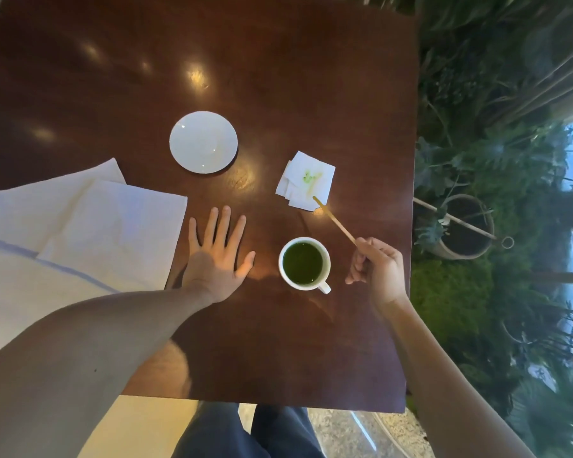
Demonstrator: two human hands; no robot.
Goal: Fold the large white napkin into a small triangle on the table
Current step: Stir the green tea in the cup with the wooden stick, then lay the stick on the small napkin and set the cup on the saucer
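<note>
The large white napkin (80, 233) lies spread on the left side of the dark wooden table (278, 77), loosely layered, with a thin blue stripe near its lower part. My left hand (217, 256) rests flat on the table just right of the napkin's edge, fingers spread, holding nothing. My right hand (377, 269) is closed on a thin wooden stir stick (334, 221). The stick's far tip rests on a small folded white napkin (306, 180) with a green stain.
A white cup of green drink (304, 263) stands between my hands, handle toward me. An empty white saucer (203, 142) sits farther back. The table's right edge borders potted plants (460, 226). My legs show below the near edge.
</note>
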